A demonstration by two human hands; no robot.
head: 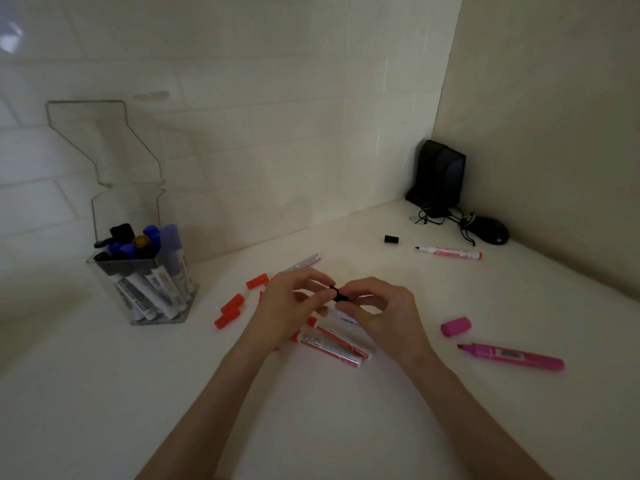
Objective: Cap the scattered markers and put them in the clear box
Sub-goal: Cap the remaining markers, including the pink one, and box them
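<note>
The black cap [337,294] sits at mid-table between both hands. It is small, light and rigid, probably slick, so it is best pinched by its sides. The left hand [287,303] pinches it at the fingertips. The right hand [384,315] curls round a white-barrelled marker [348,318], seemingly a stiff, easy hold. Red markers [332,344] lie just nearer, and the clear box [124,206] stands far left.

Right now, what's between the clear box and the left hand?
Loose red caps lie on the white table between the clear box and the left hand. The head view shows it.
</note>
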